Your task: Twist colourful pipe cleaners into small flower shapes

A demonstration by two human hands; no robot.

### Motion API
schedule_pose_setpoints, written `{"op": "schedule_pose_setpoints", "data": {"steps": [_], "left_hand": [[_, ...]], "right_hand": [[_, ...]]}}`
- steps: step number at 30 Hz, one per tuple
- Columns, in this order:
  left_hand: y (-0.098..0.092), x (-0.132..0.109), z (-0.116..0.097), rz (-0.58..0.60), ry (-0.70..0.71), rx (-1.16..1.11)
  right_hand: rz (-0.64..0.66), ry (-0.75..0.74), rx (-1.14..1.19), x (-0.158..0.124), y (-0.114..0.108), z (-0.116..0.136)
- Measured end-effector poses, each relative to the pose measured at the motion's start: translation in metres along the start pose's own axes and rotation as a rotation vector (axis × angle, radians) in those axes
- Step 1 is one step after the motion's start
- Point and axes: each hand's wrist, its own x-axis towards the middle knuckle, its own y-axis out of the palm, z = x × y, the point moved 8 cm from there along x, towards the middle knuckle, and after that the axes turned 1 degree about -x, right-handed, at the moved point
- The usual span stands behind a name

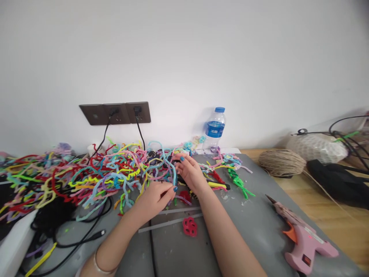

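Note:
A big tangle of coloured pipe cleaners [95, 175] covers the left and middle of the grey table [253, 219]. My left hand [155, 198] lies at the pile's near edge, fingers curled in a pinch on a light blue pipe cleaner [173, 173]. Just behind it my right hand [190, 171] reaches into the pile, its fingers bent around strands at the tangle's right edge. A small red pipe-cleaner flower [190, 226] lies on the table between my forearms, next to two clear glue sticks [173, 223].
A pink hot glue gun [300, 238] lies at the near right. A ball of twine [281, 162] and a water bottle [215, 129] stand further back. Black cables [83, 238] run from wall sockets [115, 112] across the table's left. Green and yellow twisted pieces [238, 181] lie right of my hands.

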Motion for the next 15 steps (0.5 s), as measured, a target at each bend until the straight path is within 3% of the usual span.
{"op": "schedule_pose_setpoints", "data": {"steps": [3,6,8,12,15], "left_hand": [[0.002,0.0,0.002,-0.043,0.013,0.122],[0.007,0.001,0.008,-0.006,-0.027,0.143],[0.009,0.001,0.008,0.023,-0.038,0.123],[0.008,-0.003,0.004,0.074,-0.065,0.147],[0.015,-0.01,0.002,0.205,-0.082,0.26]], "right_hand": [[-0.042,0.056,0.012,0.002,-0.005,-0.007],[0.178,0.17,-0.102,-0.006,0.014,-0.019],[0.273,0.171,-0.163,-0.011,0.022,-0.02],[0.147,0.043,-0.041,-0.008,0.016,-0.005],[0.028,-0.096,0.13,-0.003,0.004,0.014]]}}
